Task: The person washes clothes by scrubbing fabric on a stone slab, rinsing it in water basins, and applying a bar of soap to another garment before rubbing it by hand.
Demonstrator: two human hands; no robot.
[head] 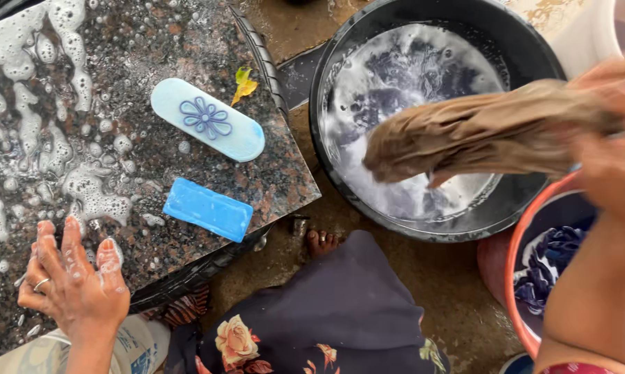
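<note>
— Brown wet cloth point(485, 135), twisted into a thick roll, held out over the black basin point(534, 48) of soapy water. Gripped at its right end by the right hand point(613, 149), closed around it, blurred.

— Handling?

— Soft and limp, probably heavy with water, likely slippery from the soap. Free end drooping toward the suds. Best taken near the middle of the roll, or with a full fist at the bunched end, as now.

— Left hand point(74, 277)?

— Open, fingers spread, resting flat on the wet granite slab point(153, 62). Foam on the fingers, a ring on one. Nothing held.

— On the slab?

— Pale blue oval brush back point(207, 119) with a flower pattern, lying flat near the slab's far edge. A blue soap bar point(209, 209) nearer, well apart from the left hand. A small yellow leaf point(244, 83) beside the oval piece. Patches of foam at the left.

— Around the basin?

— Orange tub point(513, 270) at lower right, dark blue laundry point(551, 260) inside. Bare toes point(322, 242) on wet ground between slab and basin, dark floral fabric point(326, 318) below.
</note>
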